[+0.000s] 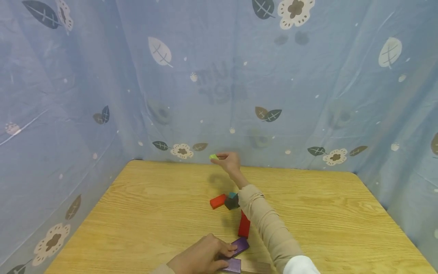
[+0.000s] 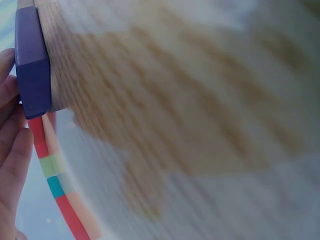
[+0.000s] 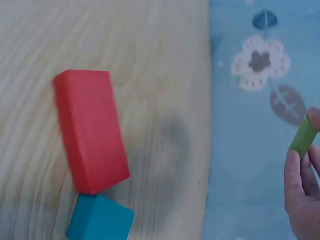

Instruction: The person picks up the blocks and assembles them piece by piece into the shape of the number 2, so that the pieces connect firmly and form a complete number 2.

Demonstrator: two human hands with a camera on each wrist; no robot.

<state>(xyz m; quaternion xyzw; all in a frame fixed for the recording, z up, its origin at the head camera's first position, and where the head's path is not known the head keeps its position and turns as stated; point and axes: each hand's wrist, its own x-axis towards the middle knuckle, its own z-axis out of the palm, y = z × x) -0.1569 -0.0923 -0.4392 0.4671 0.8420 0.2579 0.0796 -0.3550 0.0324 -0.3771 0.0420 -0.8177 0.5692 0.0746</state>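
Note:
Near the front edge my left hand [image 1: 202, 254] has bent fingers on a purple block [image 1: 242, 245], with the thumb at a second purple block [image 1: 232, 265] just below it. In the left wrist view the fingers lie along one side of a purple block [image 2: 34, 75]; the thumb's hold is hard to make out. At the far edge of the table my right hand [image 1: 230, 161] pinches a small green block [image 1: 213, 156] between thumb and fingers, raised above the tabletop. The right wrist view also has this green block [image 3: 303, 137] at its right edge.
On the wooden table [image 1: 154, 213] lie a red block [image 1: 218, 201], a dark many-sided block [image 1: 231, 203], a teal block [image 3: 102, 217] and a longer red block [image 1: 244, 225]. A plain wooden block [image 1: 254, 267] sits beside the purple ones. Blue patterned curtains [image 1: 205, 95] surround the table.

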